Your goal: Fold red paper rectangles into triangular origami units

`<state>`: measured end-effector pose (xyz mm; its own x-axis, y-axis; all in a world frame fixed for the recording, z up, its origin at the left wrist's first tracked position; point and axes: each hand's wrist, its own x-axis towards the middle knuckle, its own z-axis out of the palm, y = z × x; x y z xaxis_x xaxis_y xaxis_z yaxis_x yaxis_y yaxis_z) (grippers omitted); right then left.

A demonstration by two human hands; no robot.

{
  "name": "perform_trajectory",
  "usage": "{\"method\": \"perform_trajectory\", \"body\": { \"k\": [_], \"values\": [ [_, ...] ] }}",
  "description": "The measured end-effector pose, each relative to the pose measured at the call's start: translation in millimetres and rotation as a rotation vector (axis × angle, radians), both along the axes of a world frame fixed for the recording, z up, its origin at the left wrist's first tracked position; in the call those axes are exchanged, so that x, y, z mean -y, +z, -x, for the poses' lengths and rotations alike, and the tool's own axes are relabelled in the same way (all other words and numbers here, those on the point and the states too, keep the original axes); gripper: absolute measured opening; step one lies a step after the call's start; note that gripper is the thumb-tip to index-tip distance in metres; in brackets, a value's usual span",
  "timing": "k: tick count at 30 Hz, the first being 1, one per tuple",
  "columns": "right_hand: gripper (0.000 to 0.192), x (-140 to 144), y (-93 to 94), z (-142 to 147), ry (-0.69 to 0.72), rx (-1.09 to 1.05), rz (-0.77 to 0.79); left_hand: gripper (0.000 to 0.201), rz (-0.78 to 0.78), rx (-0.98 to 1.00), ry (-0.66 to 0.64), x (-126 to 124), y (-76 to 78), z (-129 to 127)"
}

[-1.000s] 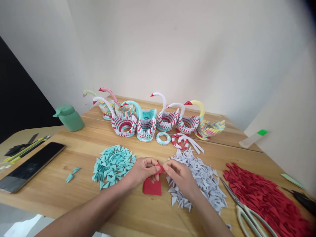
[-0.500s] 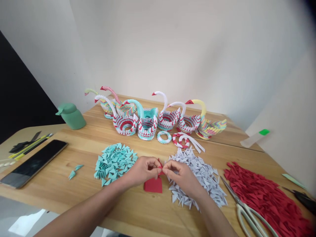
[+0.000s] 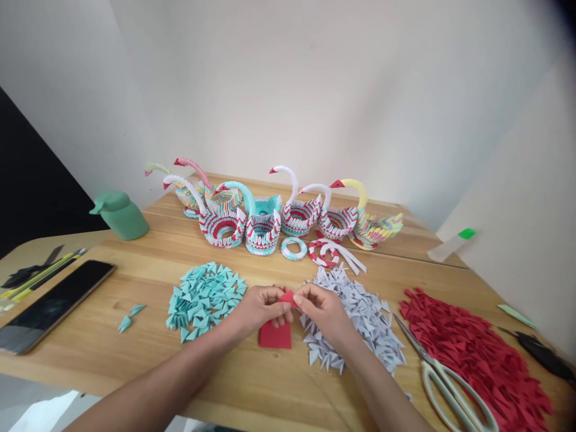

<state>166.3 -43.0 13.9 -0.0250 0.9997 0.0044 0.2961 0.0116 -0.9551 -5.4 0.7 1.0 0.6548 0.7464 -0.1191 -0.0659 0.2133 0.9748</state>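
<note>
My left hand (image 3: 260,307) and my right hand (image 3: 322,311) meet over the middle of the wooden table (image 3: 112,354). Between their fingertips they pinch a small folded red paper piece (image 3: 287,297). Just below the hands a flat stack of red paper squares (image 3: 275,336) lies on the table. A heap of teal folded triangles (image 3: 204,293) sits left of my left hand. A heap of white folded triangles (image 3: 355,318) lies under and right of my right hand.
A row of paper swans (image 3: 270,213) stands at the back, with paper rings (image 3: 294,248) before it. A red triangle heap (image 3: 468,348) and scissors (image 3: 450,384) lie right. A phone (image 3: 54,303), pens (image 3: 40,273) and a green container (image 3: 119,214) sit left.
My fingers have shifted slightly on the red piece, folding it. The view has drifted a little; nothing else on the table has moved.
</note>
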Motion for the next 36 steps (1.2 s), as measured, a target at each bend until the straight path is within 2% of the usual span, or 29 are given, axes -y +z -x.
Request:
{"method": "perform_trajectory", "body": {
  "k": [7,12,16,21,29,36],
  "values": [
    [0.026,-3,-3.2,-3,0.018,-0.005,0.021,0.034,0.031,0.015,-0.053,-1,1.6,4],
    [0.022,-2,0.3,-2,0.074,0.014,0.004,0.036,0.019,-0.05,-0.06,0,1.9,3],
    [0.022,0,1.3,-1,0.031,0.07,-0.032,0.04,-0.02,-0.124,-0.045,2,4.0,-1],
    [0.021,-1,0.5,-5,0.022,0.092,-0.017,0.043,-0.033,-0.113,-0.042,3,5.7,-1],
    [0.02,0,0.9,-8,0.056,0.113,-0.052,0.038,-0.014,-0.057,-0.084,1,1.2,2],
    [0.02,0,9.0,-8,0.089,0.162,-0.053,0.033,-0.002,-0.061,-0.084,-2,-6.4,5]
  ]
}}
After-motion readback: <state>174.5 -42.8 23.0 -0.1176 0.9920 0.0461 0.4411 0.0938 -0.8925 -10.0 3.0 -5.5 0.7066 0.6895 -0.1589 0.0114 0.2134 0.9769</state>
